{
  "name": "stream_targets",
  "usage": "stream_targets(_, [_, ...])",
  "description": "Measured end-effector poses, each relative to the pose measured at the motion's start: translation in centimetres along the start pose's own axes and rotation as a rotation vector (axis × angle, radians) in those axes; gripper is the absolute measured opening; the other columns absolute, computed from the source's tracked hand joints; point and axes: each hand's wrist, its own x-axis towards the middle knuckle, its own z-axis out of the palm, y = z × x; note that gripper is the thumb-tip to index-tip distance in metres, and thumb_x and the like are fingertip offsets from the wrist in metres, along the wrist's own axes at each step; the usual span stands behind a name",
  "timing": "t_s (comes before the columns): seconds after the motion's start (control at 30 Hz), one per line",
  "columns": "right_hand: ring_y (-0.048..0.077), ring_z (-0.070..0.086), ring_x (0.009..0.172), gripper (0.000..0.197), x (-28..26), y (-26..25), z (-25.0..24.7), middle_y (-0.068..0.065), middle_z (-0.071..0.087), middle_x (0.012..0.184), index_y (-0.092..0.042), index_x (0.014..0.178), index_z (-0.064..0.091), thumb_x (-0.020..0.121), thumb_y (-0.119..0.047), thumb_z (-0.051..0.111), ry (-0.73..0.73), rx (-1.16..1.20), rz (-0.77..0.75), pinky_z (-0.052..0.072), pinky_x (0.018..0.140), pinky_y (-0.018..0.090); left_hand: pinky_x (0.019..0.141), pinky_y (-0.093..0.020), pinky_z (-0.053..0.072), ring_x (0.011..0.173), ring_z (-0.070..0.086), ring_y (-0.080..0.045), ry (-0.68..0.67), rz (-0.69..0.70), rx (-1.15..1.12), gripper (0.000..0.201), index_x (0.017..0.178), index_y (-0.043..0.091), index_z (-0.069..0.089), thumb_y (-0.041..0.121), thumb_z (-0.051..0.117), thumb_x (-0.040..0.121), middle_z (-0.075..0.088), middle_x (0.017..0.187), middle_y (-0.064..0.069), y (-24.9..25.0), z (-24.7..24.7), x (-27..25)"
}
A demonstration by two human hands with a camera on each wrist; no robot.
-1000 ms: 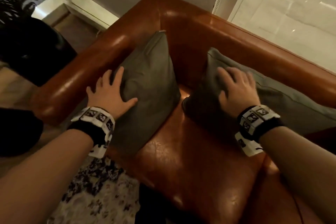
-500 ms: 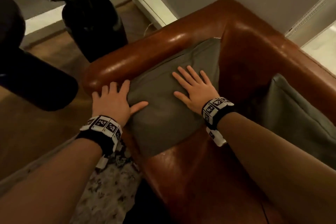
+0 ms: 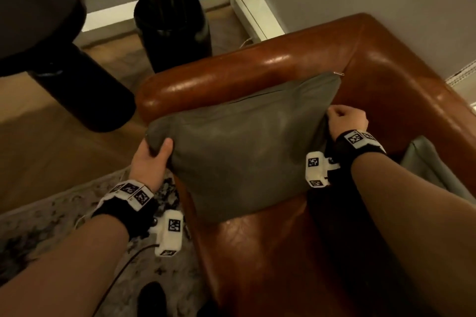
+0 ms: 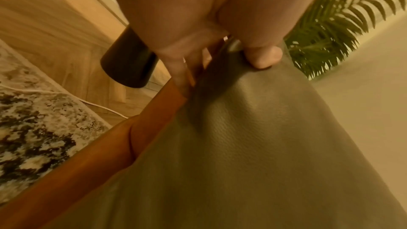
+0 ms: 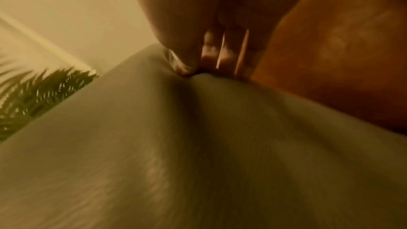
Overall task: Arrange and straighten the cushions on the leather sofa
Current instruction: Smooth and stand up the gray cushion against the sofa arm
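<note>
A grey-green cushion [image 3: 244, 147] is held tilted over the corner of the brown leather sofa [image 3: 270, 260], near its armrest [image 3: 231, 77]. My left hand [image 3: 152, 157] grips the cushion's left corner, thumb on top. My right hand [image 3: 342, 121] grips its right edge with curled fingers. In the left wrist view my thumb [image 4: 262, 57] presses the cushion [image 4: 253, 154] fabric. In the right wrist view my fingers [image 5: 209, 55] pinch a fold of the cushion [image 5: 198, 145]. A second, lighter cushion [image 3: 432, 170] leans at the far right, partly behind my right arm.
A potted palm in a black pot [image 3: 172, 26] stands on the wooden floor beyond the armrest. A dark round table [image 3: 51, 41] stands at the left. A patterned rug [image 3: 51, 219] lies beside the sofa front. A white wall rises behind the sofa.
Both hands went from lying flat on the cushion to gripping its left corner and right edge. The cushion has come up off the armrest corner.
</note>
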Motion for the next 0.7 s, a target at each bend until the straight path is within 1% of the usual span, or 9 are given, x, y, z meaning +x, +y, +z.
stream_targets(0.1, [0.021, 0.064, 0.105, 0.024, 0.5, -0.5, 0.0, 0.005, 0.072, 0.112, -0.021, 0.11, 0.075, 0.092, -0.033, 0.064, 0.09, 0.07, 0.039, 0.042, 0.084, 0.02, 0.09, -0.027, 0.042, 0.107, 0.057, -0.015, 0.133, 0.043, 0.005, 0.038, 0.128, 0.021, 0.055, 0.031, 0.063, 0.092, 0.061, 0.118, 0.004, 0.1, 0.5, 0.2])
stream_targets(0.2, [0.02, 0.064, 0.104, 0.024, 0.6, -0.9, 0.3, 0.003, 0.071, 0.11, -0.021, 0.108, 0.074, 0.09, -0.035, 0.066, 0.076, 0.09, 0.027, 0.043, 0.083, 0.022, 0.087, -0.033, 0.042, 0.113, 0.057, -0.029, 0.23, -0.072, 0.032, 0.046, 0.119, 0.02, 0.039, 0.035, 0.069, 0.087, 0.055, 0.121, -0.005, 0.0, 0.9, 0.8])
stream_targets(0.27, [0.022, 0.06, 0.114, 0.03, 0.2, -1.2, 0.5, 0.003, 0.067, 0.12, -0.02, 0.121, 0.067, 0.094, -0.032, 0.059, 0.09, 0.076, -0.05, 0.042, 0.087, 0.023, 0.099, -0.037, 0.04, 0.128, 0.047, -0.034, 0.328, -0.009, 0.179, 0.066, 0.135, 0.016, 0.028, 0.035, 0.069, 0.086, 0.041, 0.141, -0.013, 0.9, 1.1, 0.2])
stream_targets(0.3, [0.022, 0.056, 0.122, 0.036, -0.7, -1.5, 0.6, 0.004, 0.062, 0.13, -0.019, 0.131, 0.059, 0.096, -0.03, 0.055, 0.115, 0.088, -0.132, 0.041, 0.094, 0.025, 0.11, -0.04, 0.033, 0.137, 0.036, -0.035, 0.364, 0.132, 0.357, 0.076, 0.144, 0.013, 0.021, 0.034, 0.066, 0.087, 0.031, 0.15, -0.016, 1.7, 1.5, -0.7])
stream_targets(0.37, [0.023, 0.042, 0.136, 0.047, -3.7, -1.8, 1.9, 0.006, 0.048, 0.146, -0.015, 0.143, 0.047, 0.097, -0.025, 0.049, 0.125, 0.104, -0.44, 0.032, 0.112, 0.032, 0.121, -0.045, 0.01, 0.148, 0.013, -0.035, 0.288, 0.498, 0.754, 0.081, 0.151, 0.01, 0.014, 0.037, 0.057, 0.088, 0.017, 0.158, -0.016, 2.9, 3.7, -3.2])
stream_targets(0.43, [0.024, 0.027, 0.146, 0.051, -8.0, -1.7, 4.6, 0.005, 0.038, 0.154, -0.018, 0.147, 0.041, 0.096, -0.025, 0.045, 0.006, -0.085, -0.797, 0.018, 0.12, 0.041, 0.122, -0.047, -0.001, 0.151, -0.001, -0.031, 0.063, 0.726, 1.006, 0.08, 0.154, 0.012, 0.01, 0.05, 0.043, 0.092, 0.008, 0.163, -0.011, 2.7, 7.0, -4.8])
stream_targets(0.47, [0.024, 0.02, 0.148, 0.053, -9.5, -1.5, 6.2, 0.002, 0.033, 0.157, -0.021, 0.149, 0.037, 0.097, -0.029, 0.042, -0.07, -0.26, -0.929, 0.013, 0.12, 0.046, 0.121, -0.047, -0.003, 0.151, -0.004, -0.029, -0.018, 0.758, 1.089, 0.08, 0.155, 0.013, 0.009, 0.055, 0.037, 0.093, 0.005, 0.164, -0.008, 1.9, 8.7, -4.7])
stream_targets(0.53, [0.023, 0.009, 0.151, 0.055, -10.4, -0.8, 8.9, -0.004, 0.021, 0.162, -0.027, 0.153, 0.025, 0.1, -0.038, 0.033, -0.129, -0.58, -1.059, 0.008, 0.12, 0.055, 0.122, -0.046, -0.001, 0.151, -0.003, -0.027, -0.087, 0.704, 1.214, 0.081, 0.156, 0.014, 0.009, 0.06, 0.033, 0.094, 0.003, 0.164, -0.006, 0.7, 10.7, -3.0])
stream_targets(0.7, [0.023, 0.002, 0.152, 0.062, -4.1, -1.0, 9.4, -0.004, 0.009, 0.164, -0.031, 0.156, 0.012, 0.099, -0.055, 0.024, -0.09, -0.704, -1.029, 0.003, 0.121, 0.048, 0.119, -0.057, -0.002, 0.151, -0.001, -0.03, -0.055, 0.646, 1.3, 0.077, 0.156, 0.032, 0.005, 0.07, 0.023, 0.091, 0.003, 0.165, 0.0, 0.3, 9.9, 1.2])
